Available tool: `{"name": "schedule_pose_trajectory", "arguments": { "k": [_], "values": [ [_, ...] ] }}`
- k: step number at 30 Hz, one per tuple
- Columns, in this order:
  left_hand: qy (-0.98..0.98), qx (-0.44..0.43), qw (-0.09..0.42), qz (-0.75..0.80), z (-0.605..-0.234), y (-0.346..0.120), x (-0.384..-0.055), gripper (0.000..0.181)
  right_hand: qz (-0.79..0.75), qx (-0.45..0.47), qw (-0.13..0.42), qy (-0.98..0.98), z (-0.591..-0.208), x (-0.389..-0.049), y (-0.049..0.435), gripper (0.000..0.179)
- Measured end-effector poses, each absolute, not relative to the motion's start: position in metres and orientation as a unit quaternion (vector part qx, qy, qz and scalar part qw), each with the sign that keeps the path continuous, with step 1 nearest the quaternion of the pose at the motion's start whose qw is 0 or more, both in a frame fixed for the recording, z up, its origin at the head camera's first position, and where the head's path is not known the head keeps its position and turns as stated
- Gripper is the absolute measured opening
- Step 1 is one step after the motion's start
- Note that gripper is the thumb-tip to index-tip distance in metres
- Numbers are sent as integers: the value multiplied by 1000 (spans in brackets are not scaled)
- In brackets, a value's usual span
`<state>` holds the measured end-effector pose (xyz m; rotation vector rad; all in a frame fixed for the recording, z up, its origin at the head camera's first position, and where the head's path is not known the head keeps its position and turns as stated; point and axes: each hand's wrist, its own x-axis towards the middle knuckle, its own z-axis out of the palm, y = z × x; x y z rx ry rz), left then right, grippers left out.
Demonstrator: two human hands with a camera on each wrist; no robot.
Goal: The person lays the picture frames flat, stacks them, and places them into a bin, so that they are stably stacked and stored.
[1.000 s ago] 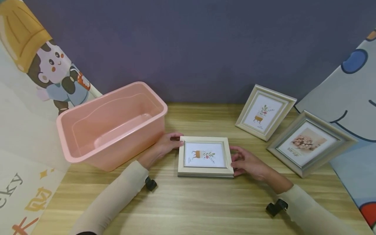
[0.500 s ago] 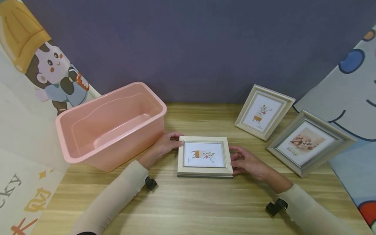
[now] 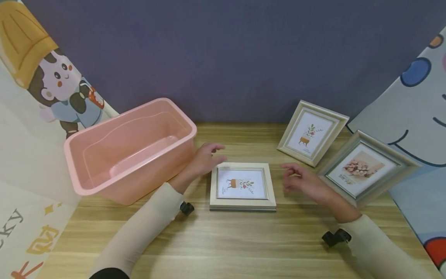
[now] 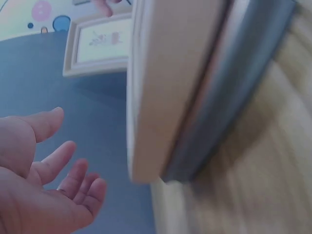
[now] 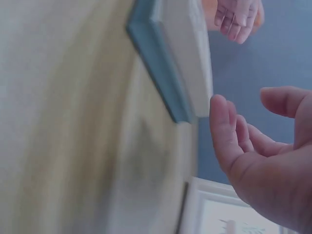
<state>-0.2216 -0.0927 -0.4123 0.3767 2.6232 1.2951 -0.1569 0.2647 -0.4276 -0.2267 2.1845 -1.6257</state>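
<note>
A cream picture frame [image 3: 242, 204] with a potted-plant print lies face up in the middle of the table. Beneath it shows the grey edge of a second frame [image 4: 229, 92], so the two are stacked. My left hand [image 3: 206, 157] hovers at the stack's upper left corner, fingers spread and holding nothing. Off the stack's right side is my right hand [image 3: 306, 184], its fingers loosely bent, with a gap between them and the stack. In the right wrist view the cream frame [image 5: 187, 53] sits just beyond the fingertips [image 5: 218, 105].
A pink plastic bin [image 3: 158, 162] stands at the left of the wooden table [image 3: 223, 248]. Two framed pictures stand propped at the right: a cream one [image 3: 294, 151] at the back and a larger silver one [image 3: 362, 137] nearer. A dark panel [image 3: 223, 58] rises behind the table.
Both hands have let go of the stacked frames and drawn away: the left up above the corner, the right out to the right. The stack has stayed in place.
</note>
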Motion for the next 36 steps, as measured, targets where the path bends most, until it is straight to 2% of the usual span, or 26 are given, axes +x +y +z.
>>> {"name": "schedule_pose_trajectory", "arguments": {
  "k": [8, 24, 31, 36],
  "values": [
    [874, 203, 118, 425, -401, -65, -223, 43, -554, -90, 138, 816, -393, -156, 283, 53],
    [859, 280, 172, 393, -390, -12, -224, 44, -475, -77, 15, 877, -354, -146, 331, 43],
    [848, 301, 211, 381, -389, 19, -222, 46, -446, -20, -56, 893, -339, -137, 355, 38],
    [846, 323, 207, 371, -390, 40, -228, 48, -375, 12, -107, 921, -330, -135, 366, 44]
  ]
}}
